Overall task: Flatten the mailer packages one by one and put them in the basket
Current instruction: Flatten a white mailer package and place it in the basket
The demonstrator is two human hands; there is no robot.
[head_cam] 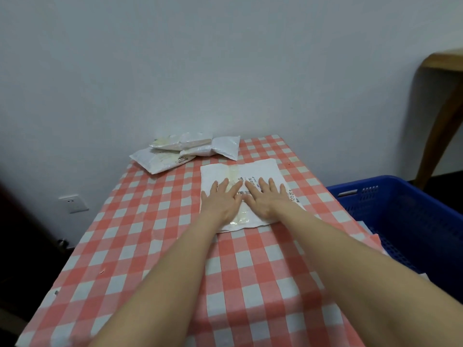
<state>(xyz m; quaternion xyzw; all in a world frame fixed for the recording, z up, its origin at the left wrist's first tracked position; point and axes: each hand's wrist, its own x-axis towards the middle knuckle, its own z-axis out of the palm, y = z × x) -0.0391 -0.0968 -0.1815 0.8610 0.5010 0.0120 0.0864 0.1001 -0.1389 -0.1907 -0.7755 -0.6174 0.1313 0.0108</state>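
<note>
Lying flat on the checked table, far right of centre, white mailer; left hand and right hand press it side by side, fingers straight; unflattened mailers piled far left; blue basket right.

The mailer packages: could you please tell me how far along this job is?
Done: cannot tell, the blue basket is only partly in view. In hand: the left hand and right hand press one white mailer flat. Left: the pile of puffy mailers farther back.
</note>
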